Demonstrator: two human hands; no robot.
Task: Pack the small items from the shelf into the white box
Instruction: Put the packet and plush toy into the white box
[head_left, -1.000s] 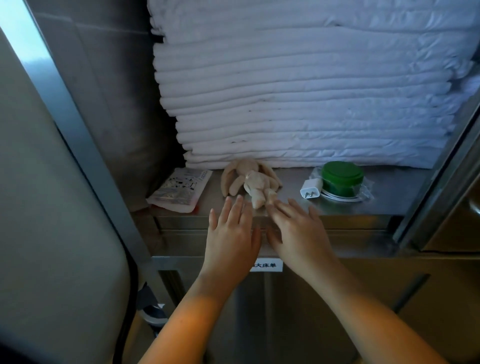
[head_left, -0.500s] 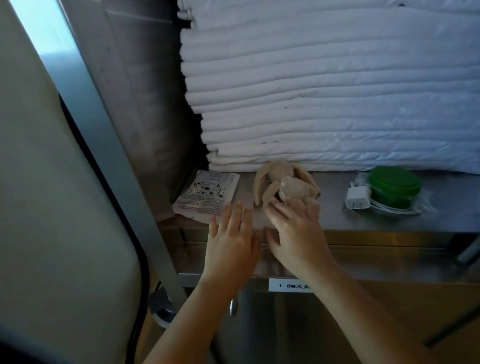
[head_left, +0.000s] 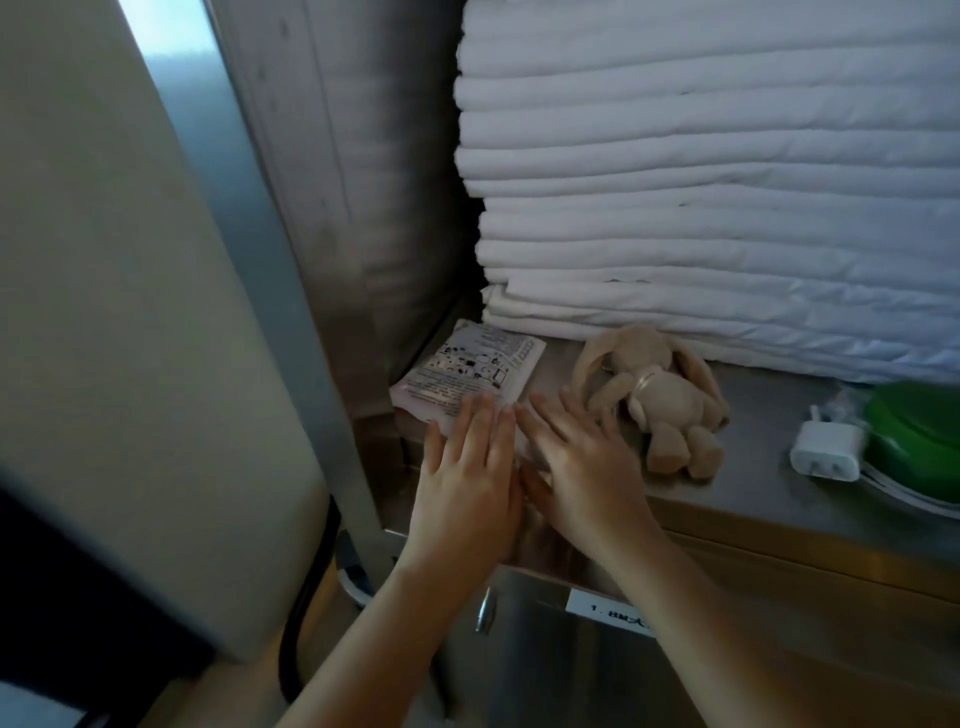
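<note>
On the steel shelf (head_left: 769, 493) lie a flat printed packet (head_left: 467, 371) at the left, a beige plush rabbit (head_left: 660, 395) in the middle, a white plug adapter (head_left: 826, 457) and a green-lidded round container (head_left: 919, 441) at the right. My left hand (head_left: 467, 467) lies flat with its fingertips on the packet's near edge. My right hand (head_left: 582, 467) is flat beside it, fingers spread, just left of the rabbit and holding nothing. The white box is not in view.
A tall stack of folded white linen (head_left: 727, 182) fills the back of the shelf. A steel side wall (head_left: 353, 208) and post (head_left: 249, 208) stand at the left. Below the shelf edge is a steel cabinet front with a white label (head_left: 608, 616).
Both hands have slid left along the shelf edge, away from the rabbit toward the packet. The left fingertips now rest on the packet. The view has swung left.
</note>
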